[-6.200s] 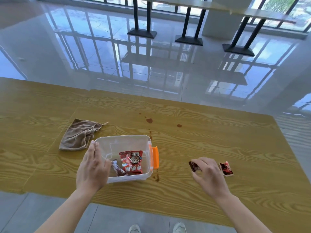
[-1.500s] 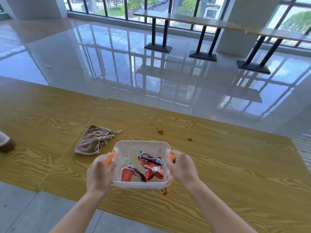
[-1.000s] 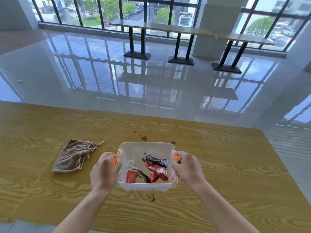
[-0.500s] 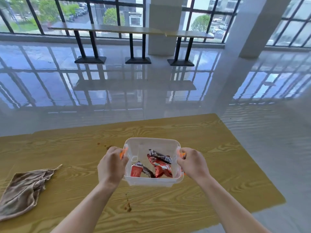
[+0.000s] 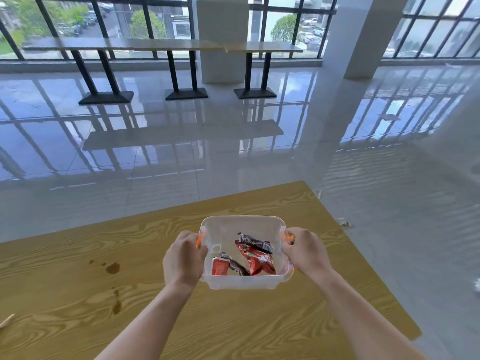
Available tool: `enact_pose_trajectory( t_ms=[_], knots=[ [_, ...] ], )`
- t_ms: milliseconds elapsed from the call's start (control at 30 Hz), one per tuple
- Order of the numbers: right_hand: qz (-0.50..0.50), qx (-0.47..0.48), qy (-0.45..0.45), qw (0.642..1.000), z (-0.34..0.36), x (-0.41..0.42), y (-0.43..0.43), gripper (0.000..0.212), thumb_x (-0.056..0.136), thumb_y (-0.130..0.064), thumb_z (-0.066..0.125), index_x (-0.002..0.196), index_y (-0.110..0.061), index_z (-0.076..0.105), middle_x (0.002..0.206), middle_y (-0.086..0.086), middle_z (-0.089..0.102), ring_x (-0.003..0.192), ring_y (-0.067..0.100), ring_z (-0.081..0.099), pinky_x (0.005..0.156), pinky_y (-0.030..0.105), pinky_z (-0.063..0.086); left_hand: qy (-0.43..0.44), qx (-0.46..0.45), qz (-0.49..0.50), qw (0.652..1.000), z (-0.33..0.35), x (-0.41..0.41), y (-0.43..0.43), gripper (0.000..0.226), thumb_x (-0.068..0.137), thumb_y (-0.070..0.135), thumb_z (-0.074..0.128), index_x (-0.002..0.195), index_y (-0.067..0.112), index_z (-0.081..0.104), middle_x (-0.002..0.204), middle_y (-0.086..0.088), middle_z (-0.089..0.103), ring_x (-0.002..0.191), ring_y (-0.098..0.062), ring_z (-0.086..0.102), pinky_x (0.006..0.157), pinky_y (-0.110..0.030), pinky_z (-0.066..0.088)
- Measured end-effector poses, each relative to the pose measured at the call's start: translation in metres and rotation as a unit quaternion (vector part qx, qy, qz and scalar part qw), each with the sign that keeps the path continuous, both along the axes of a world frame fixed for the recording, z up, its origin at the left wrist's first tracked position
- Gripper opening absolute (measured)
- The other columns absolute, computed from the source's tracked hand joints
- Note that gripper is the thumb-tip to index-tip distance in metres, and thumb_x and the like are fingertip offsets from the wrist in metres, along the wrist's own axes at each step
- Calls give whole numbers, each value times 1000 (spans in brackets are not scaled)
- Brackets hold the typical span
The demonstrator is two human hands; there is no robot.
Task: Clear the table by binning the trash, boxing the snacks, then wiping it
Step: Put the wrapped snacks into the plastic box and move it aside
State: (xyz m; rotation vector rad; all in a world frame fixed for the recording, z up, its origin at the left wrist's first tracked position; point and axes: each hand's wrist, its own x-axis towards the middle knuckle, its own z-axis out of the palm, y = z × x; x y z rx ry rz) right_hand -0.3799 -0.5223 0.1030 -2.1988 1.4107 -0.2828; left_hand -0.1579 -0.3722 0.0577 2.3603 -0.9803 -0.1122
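A person is holding a clear plastic box [image 5: 244,281] by its two sides over the right end of a wood-grain worktop [image 5: 78,307]. The left hand [image 5: 183,258] and the right hand [image 5: 306,253] are each curling their fingers round an orange side clip [image 5: 198,240]. Whether the box is hanging clear of the wood or resting on it cannot be told. Several wrapped snacks [image 5: 255,258] are lying inside the lidless box and no loose packets are showing on the worktop, so the boxing seems all but finished. Brown spill marks [image 5: 113,268] are sitting on the wood left of the box, so the wiping looks yet to come. No bin is showing, leaving the trash step unconfirmed.
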Motion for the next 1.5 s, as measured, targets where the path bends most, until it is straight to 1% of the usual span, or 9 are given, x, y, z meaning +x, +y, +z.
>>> enact_pose_trajectory(
  t_ms=[167, 367, 533, 700, 800, 900, 1267, 1367, 1500],
  knots=[
    [-8, -18, 21, 1000, -9, -9, -66, 32, 93, -25, 61, 65, -12, 52, 57, -2, 54, 52, 20, 45, 48, 32, 32, 23, 9, 1, 1000, -6, -17, -62, 40, 99, 36, 50, 67, 13, 59, 90, 7, 58, 62, -20, 55, 51, -32, 41],
    [1, -14, 48, 999, -18, 0, -131, 19, 90, -23, 64, 78, -9, 67, 62, 0, 59, 59, 20, 54, 46, 27, 29, 41, 27, 16, 999, -14, -18, -120, 39, 97, 30, 52, 64, 11, 56, 85, 5, 58, 62, -20, 55, 55, -37, 48],
    [17, -21, 55, 998, -30, 15, -172, 18, 93, -27, 62, 90, -11, 70, 78, 4, 71, 74, 25, 65, 57, 31, 43, 31, 50, 20, 998, -18, -6, -159, 36, 97, 29, 52, 66, 10, 58, 85, 4, 55, 62, -23, 55, 54, -36, 46],
    [36, -38, 79, 996, -40, 35, -211, 29, 98, -23, 53, 73, -11, 61, 66, 3, 62, 62, 22, 57, 47, 28, 31, 27, 62, 41, 997, -25, 4, -192, 37, 98, 28, 52, 68, 8, 60, 90, 0, 58, 62, -21, 54, 51, -31, 37],
    [43, -48, 82, 995, -45, 44, -226, 43, 101, -23, 49, 59, -15, 44, 55, 0, 49, 53, 19, 47, 45, 29, 27, 33, 72, 43, 996, -27, 5, -202, 33, 96, 23, 53, 68, 7, 60, 90, -2, 58, 64, -24, 56, 54, -36, 45],
    [52, -49, 84, 994, -51, 48, -235, 46, 101, -23, 49, 58, -23, 34, 55, -5, 44, 58, 20, 49, 46, 26, 25, 38, 78, 43, 995, -27, 6, -209, 25, 93, 19, 56, 73, 7, 62, 93, -2, 57, 66, -24, 56, 55, -36, 46],
    [54, -64, 63, 995, -60, 49, -241, 46, 102, -24, 50, 58, -24, 35, 54, -6, 45, 49, 7, 41, 46, 26, 24, 49, 76, 47, 995, -32, 11, -213, 23, 94, 30, 59, 98, 8, 65, 98, -1, 47, 63, -21, 54, 51, -32, 42],
    [47, -63, 57, 995, -60, 48, -240, 38, 103, -26, 48, 66, -20, 42, 61, -5, 49, 54, 9, 45, 48, 24, 25, 62, 81, 42, 994, -30, 11, -211, 30, 95, 37, 54, 112, 13, 58, 103, -1, 46, 67, -21, 53, 51, -31, 35],
    [32, -133, 49, 989, -56, 47, -231, 18, 100, -25, 53, 97, -10, 62, 93, 8, 59, 79, 25, 54, 66, 28, 35, 63, 79, 33, 994, -23, 12, -202, 33, 96, 41, 47, 117, 17, 55, 111, 0, 51, 76, -19, 53, 54, -31, 37]
  ],
)
